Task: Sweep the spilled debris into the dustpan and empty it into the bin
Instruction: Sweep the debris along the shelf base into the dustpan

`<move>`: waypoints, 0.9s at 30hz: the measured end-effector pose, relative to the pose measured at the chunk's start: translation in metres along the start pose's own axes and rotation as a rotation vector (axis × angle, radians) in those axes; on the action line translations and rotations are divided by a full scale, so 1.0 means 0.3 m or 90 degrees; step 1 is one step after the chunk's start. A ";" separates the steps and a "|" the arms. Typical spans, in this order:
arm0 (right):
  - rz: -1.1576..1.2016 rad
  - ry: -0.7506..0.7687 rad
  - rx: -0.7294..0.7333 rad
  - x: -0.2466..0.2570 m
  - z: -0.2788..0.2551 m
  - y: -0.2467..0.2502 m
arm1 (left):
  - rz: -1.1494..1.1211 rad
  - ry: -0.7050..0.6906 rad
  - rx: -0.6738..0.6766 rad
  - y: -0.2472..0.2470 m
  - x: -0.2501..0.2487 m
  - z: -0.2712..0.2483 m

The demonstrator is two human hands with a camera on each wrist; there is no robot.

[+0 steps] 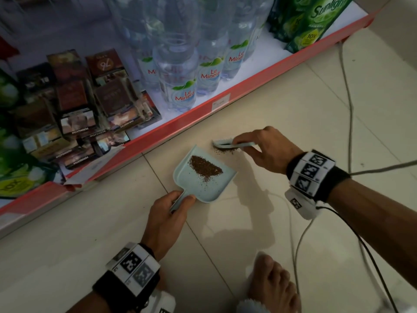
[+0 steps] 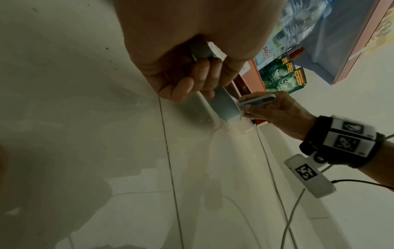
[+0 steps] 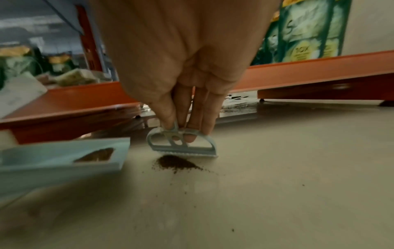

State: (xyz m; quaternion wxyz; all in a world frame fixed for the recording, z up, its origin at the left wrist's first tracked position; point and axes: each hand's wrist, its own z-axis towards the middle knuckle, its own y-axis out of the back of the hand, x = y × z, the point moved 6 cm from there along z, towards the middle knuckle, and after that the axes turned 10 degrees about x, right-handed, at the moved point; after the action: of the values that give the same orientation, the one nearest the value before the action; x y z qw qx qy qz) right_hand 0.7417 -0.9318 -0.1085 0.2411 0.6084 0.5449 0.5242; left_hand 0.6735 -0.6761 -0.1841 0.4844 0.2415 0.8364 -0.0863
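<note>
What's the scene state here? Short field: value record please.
setting: tiled floor beside a low red shelf
left hand: grips the dustpan handle
dustpan: light blue, holds a brown debris pile
right hand: pinches the small brush
floor debris: small pile in front of the brush, outside the dustpan
bin: not in view

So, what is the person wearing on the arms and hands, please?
Both hands, left hand and right hand, are bare, with no gloves or sleeves. Each wrist carries a black band with white blocks bearing black square code markers. A white marked unit hangs under the right wrist, with cables leading away.
</note>
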 end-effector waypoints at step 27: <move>-0.022 -0.326 -0.209 -0.245 0.173 0.129 | -0.001 0.009 -0.017 0.066 0.018 -0.048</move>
State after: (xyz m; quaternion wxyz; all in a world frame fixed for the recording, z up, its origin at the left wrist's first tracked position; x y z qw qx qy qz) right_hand 0.8150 -0.9960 -0.1200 0.4747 0.6643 0.3850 0.4304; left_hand 0.6699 -0.6517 -0.1794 0.4816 0.2352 0.8410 -0.0741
